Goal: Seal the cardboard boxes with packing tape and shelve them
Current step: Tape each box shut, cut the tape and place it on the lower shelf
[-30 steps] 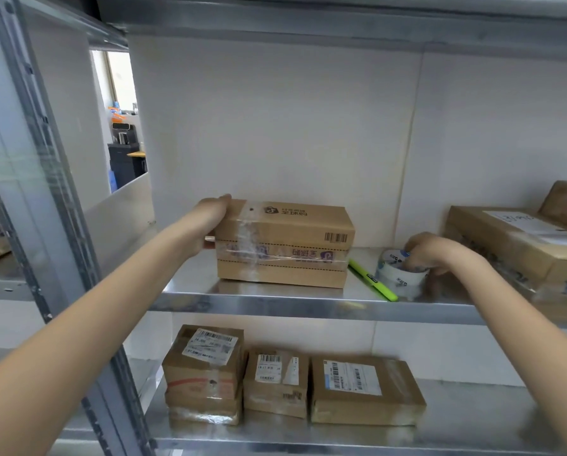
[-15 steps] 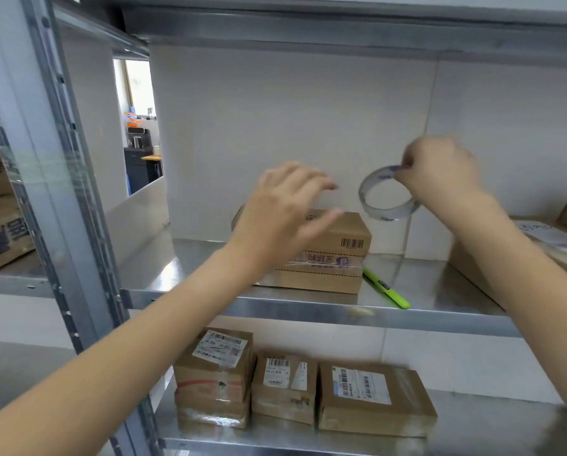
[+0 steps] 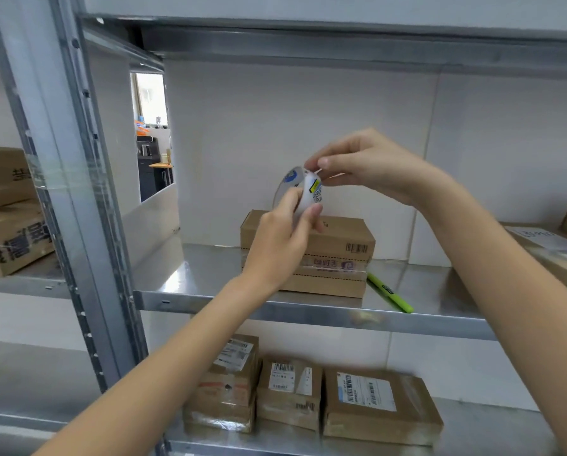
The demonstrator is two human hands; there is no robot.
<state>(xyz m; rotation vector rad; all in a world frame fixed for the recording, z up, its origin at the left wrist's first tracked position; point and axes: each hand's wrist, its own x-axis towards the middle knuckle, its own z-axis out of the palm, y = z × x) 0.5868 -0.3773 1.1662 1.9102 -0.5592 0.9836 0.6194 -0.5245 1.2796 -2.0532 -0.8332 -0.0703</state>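
Both hands (image 3: 324, 209) around tape roll (image 3: 303, 192)

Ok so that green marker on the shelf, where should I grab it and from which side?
Grab the green marker around the middle of its barrel, coming from above and the front. It lies flat on the metal shelf, slanting toward the front edge, with its far end near the cardboard box. Its near end by the edge has open space, so fingers probably fit either side.

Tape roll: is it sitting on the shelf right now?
No. The tape roll is held up above the cardboard box, gripped by the left hand and pinched by the right hand.
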